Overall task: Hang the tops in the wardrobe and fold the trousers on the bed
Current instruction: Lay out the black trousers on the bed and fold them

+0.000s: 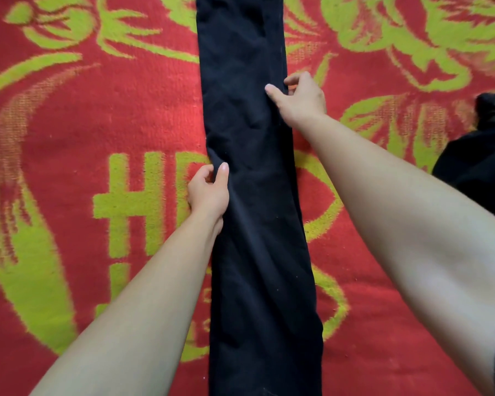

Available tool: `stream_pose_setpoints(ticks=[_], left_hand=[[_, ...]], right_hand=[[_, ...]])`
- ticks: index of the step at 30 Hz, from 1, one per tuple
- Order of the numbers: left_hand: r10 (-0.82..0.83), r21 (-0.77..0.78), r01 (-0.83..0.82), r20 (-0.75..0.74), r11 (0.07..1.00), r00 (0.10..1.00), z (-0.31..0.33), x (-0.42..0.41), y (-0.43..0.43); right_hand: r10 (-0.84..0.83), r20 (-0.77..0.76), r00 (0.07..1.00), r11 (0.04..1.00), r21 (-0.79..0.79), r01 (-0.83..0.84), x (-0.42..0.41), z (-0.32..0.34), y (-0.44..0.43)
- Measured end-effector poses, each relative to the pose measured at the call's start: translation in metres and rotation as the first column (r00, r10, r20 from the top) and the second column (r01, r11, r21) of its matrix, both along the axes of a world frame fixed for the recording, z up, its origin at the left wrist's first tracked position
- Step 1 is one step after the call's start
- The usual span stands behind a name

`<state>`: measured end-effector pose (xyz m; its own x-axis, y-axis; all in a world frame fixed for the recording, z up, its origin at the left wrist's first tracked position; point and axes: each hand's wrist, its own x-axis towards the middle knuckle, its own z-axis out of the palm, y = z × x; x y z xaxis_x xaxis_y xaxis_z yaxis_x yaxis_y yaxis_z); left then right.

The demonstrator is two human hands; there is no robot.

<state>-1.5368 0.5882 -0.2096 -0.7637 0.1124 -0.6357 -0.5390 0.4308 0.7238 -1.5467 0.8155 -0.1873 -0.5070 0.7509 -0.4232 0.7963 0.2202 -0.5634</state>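
Flat black trousers (255,224) between left grip (209,192) and right grip (300,95), each tight on one edge.

Red blanket (77,118) with yellow-green leaf pattern, block letters (135,201) near its middle

A red bed cover (97,121) with yellow-green flowers and lettering fills the whole frame. The trousers (257,230), black and laid flat as one long narrow strip, run down the middle from top edge to bottom edge. A heap of dark clothes (486,158) lies at the right edge.
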Motion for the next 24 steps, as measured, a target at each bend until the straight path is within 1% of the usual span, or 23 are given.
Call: stream_pose_setpoints(ticks=[2, 3, 6, 7, 8, 12, 14, 16, 19, 24], left_hand=[[0.024, -0.029, -0.024, 0.010, 0.999, 1.000, -0.001, 0.000, 0.002], [0.023, -0.012, -0.023, 0.004, 1.000, 1.000, -0.002, 0.000, 0.000], [0.011, 0.049, -0.011, -0.001, 0.999, 1.000, -0.003, 0.002, -0.004], [0.018, 0.058, -0.019, 0.005, 0.998, 1.000, -0.003, 0.002, -0.005], [0.023, 0.055, -0.024, 0.011, 0.998, 1.000, -0.003, 0.002, -0.004], [0.018, 0.038, -0.019, 0.026, 0.999, 1.000, -0.004, 0.000, -0.004], [0.018, 0.028, -0.020, 0.053, 0.999, 0.998, -0.005, -0.001, -0.004], [0.012, 0.031, -0.014, 0.085, 0.999, 0.996, -0.004, -0.003, -0.004], [0.001, 0.014, -0.003, 0.092, 1.000, 0.996, -0.005, -0.004, -0.004], [0.017, -0.011, -0.017, 0.062, 1.000, 0.998, -0.005, -0.003, 0.001]], right_hand=[[-0.008, 0.054, 0.998, 1.000, 0.023, 0.006, -0.001, -0.002, 0.002], [-0.046, 0.059, 0.997, 0.999, 0.027, 0.044, -0.001, -0.003, 0.004], [-0.227, 0.001, 0.974, 0.974, 0.026, 0.226, 0.006, -0.007, 0.012], [-0.264, -0.022, 0.964, 0.964, 0.026, 0.265, 0.008, -0.009, 0.013], [-0.254, -0.039, 0.966, 0.967, 0.024, 0.255, 0.008, -0.010, 0.014], [-0.061, -0.037, 0.997, 0.998, 0.007, 0.061, -0.007, 0.001, 0.007], [-0.037, -0.010, 0.999, 0.999, -0.016, 0.037, -0.019, 0.002, 0.008], [-0.070, -0.015, 0.997, 0.997, -0.022, 0.070, -0.026, -0.001, 0.011], [-0.173, -0.070, 0.982, 0.985, 0.004, 0.174, -0.026, -0.008, 0.012], [-0.192, -0.073, 0.979, 0.981, -0.006, 0.192, -0.021, -0.015, 0.016]])
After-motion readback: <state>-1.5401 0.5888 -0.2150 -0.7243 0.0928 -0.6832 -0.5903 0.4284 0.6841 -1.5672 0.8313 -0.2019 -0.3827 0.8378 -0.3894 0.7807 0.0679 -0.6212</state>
